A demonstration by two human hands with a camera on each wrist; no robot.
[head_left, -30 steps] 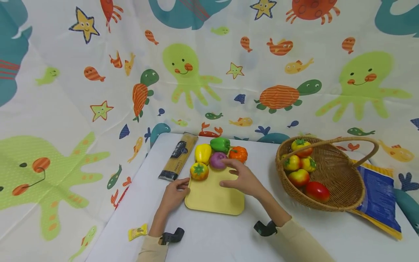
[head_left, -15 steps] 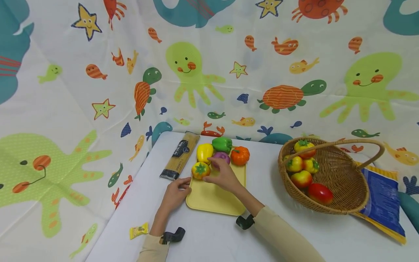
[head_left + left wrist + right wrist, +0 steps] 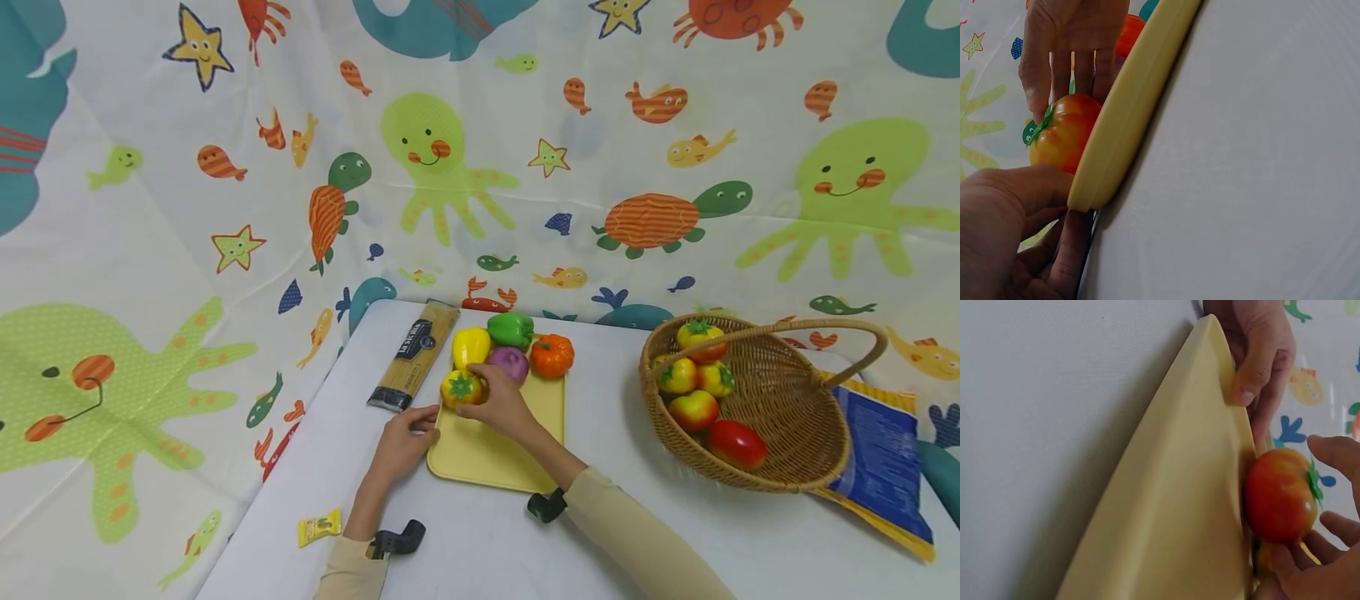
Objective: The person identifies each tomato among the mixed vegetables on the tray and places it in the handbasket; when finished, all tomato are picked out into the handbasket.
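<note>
A yellow tray [image 3: 495, 450] lies on the white table. My left hand [image 3: 405, 446] pinches its left rim, with the thumb inside the wall and the fingers outside in the right wrist view. A red-and-yellow toy tomato [image 3: 461, 388] with a green leafy top sits at the tray's left edge. Around its right side is my right hand [image 3: 506, 404]; in the right wrist view the thumb [image 3: 1335, 453] stands apart from the tomato [image 3: 1280, 495], while fingertips reach its lower side. Behind it on the tray are a yellow pepper [image 3: 471, 347], green pepper [image 3: 511, 331], purple onion [image 3: 510, 364] and orange pumpkin [image 3: 551, 357].
A wicker basket [image 3: 802, 417] with several toy fruits and a tall handle stands at the right, beside a blue-and-yellow bag [image 3: 885, 467]. A pasta packet [image 3: 415, 354] lies left of the tray. A small yellow packet [image 3: 319, 527] rests near the left forearm.
My right hand has moved left from beside the purple onion to the tomato, and its fingers now surround the tomato's right side. My left hand has stayed on the tray rim.
</note>
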